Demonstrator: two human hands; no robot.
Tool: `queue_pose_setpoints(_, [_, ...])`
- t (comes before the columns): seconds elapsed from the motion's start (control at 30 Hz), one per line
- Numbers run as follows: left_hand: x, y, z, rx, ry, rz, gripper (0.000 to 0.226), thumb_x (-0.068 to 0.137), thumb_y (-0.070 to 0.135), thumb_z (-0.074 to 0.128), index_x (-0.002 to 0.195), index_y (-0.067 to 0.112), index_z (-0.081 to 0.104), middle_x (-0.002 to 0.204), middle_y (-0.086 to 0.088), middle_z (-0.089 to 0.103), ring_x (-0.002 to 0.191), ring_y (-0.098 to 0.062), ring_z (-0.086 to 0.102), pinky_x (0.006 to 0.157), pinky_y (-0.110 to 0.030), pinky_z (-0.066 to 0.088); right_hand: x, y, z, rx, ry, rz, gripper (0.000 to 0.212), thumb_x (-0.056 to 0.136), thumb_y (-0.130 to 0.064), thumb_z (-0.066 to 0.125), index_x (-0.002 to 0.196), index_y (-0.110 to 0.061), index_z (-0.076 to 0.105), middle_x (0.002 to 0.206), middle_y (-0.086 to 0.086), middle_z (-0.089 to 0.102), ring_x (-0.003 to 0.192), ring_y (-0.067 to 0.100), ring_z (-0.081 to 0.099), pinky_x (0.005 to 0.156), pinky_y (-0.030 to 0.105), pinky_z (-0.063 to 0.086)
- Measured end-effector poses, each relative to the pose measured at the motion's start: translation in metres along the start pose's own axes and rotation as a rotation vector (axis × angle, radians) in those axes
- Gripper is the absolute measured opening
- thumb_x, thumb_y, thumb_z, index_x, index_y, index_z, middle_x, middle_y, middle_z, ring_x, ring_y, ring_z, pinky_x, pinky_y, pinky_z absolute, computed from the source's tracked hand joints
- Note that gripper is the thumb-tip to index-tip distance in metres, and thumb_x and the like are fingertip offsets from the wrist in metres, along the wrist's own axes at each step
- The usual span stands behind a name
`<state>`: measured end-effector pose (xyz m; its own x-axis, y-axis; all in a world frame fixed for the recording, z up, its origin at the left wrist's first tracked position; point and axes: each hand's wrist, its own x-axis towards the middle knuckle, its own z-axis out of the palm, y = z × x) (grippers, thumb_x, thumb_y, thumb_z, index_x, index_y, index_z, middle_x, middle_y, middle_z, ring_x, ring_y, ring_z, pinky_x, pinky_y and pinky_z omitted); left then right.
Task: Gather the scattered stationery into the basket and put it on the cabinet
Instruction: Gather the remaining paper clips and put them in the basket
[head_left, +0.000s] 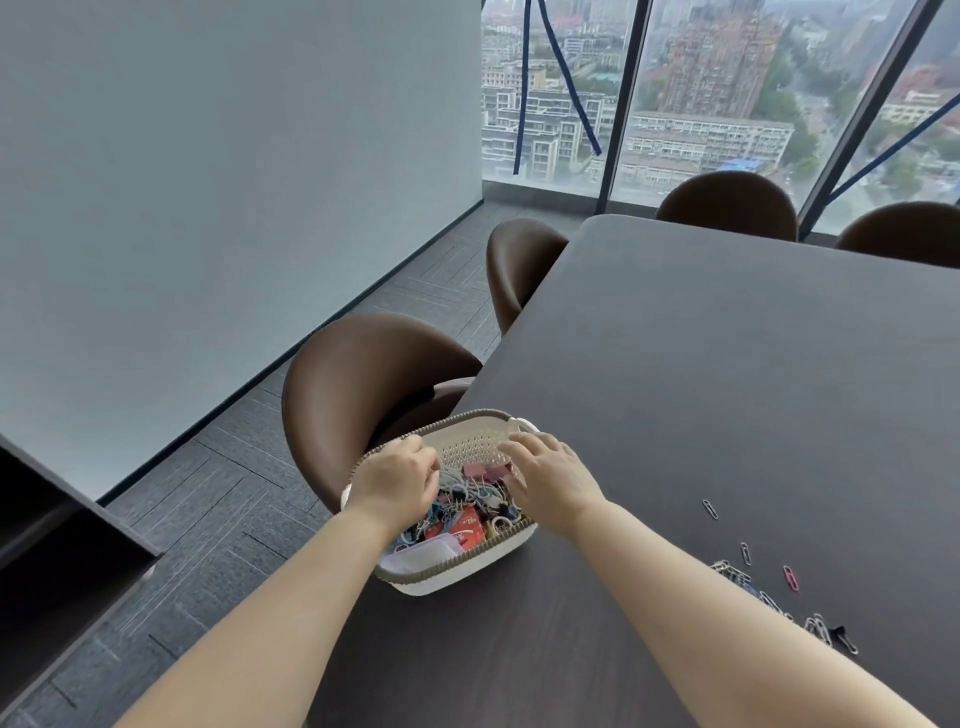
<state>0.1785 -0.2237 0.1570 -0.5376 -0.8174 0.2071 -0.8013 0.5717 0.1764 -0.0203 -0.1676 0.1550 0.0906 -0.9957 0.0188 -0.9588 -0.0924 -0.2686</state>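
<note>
A white basket (457, 574) with a brown woven rim sits at the left edge of the dark table (727, 389). It holds binder clips, paper clips, a red packet (464, 527) and a clear box (431, 552). My left hand (397, 480) is over the basket's left side, fingers curled down into the clips. My right hand (550, 478) hovers over its right side, fingers spread and bent, with nothing visibly held. Several loose paper clips (743, 571) and a black binder clip (839, 634) lie on the table to the right.
Brown chairs (358, 384) stand along the table's left side and far end. A dark cabinet (57, 551) is at the lower left, across a strip of grey carpet. Floor-to-ceiling windows close off the far wall.
</note>
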Motion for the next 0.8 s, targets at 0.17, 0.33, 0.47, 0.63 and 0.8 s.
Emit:
queue_pose_setpoints(0.17, [0.011,0.055,0.011,0.042,0.014,0.147,0.011,0.078,0.020,0.058,0.074,0.012,0.065,0.079,-0.004,0.062,0.071,-0.025,0.059,0.055,-0.033,0.049,-0.042,0.043,-0.011,-0.025,0.127,0.075,0.043,0.093,-0.032,0.045,0.134,-0.021,0.039,0.142,-0.001,0.039,0.132,0.023,0.032,0.109,0.036,0.023])
queue_pose_setpoints(0.33, [0.017,0.139,0.040,0.084,-0.026,0.379,0.029,0.073,0.031,0.039,0.074,0.019,0.066,0.080,0.000,0.062,0.073,-0.020,0.059,0.060,-0.029,0.052,-0.117,0.117,-0.004,-0.058,0.085,0.387,0.045,0.094,-0.035,0.041,0.136,-0.023,0.034,0.144,-0.004,0.034,0.133,0.019,0.027,0.108,0.033,0.021])
queue_pose_setpoints(0.47, [0.005,0.205,0.092,-0.015,-0.296,0.426,0.047,0.078,0.042,0.037,0.103,0.015,0.065,0.108,-0.006,0.064,0.101,-0.025,0.059,0.083,-0.032,0.053,-0.196,0.173,0.016,-0.039,-0.041,0.625,0.057,0.094,-0.042,0.039,0.144,-0.021,0.021,0.153,-0.001,0.020,0.140,0.018,0.016,0.113,0.034,0.017])
queue_pose_setpoints(0.63, [-0.022,0.239,0.152,0.082,-0.605,0.276,0.074,0.091,0.059,0.020,0.147,0.016,-0.004,0.156,-0.004,-0.012,0.141,-0.021,-0.016,0.115,-0.040,-0.002,-0.264,0.209,0.042,0.002,-0.192,0.761,0.070,0.094,-0.050,0.031,0.147,-0.018,-0.003,0.157,0.001,-0.007,0.144,0.018,-0.008,0.118,0.037,0.002])
queue_pose_setpoints(0.8, [-0.035,0.250,0.179,0.085,-0.649,0.241,0.107,0.053,0.077,-0.025,0.140,0.016,-0.023,0.149,-0.006,-0.030,0.135,-0.022,-0.031,0.113,-0.042,-0.010,-0.280,0.221,0.062,-0.012,-0.258,0.760,0.090,0.085,-0.068,0.023,0.144,-0.012,-0.015,0.153,0.004,-0.022,0.142,0.021,-0.019,0.117,0.039,-0.003])
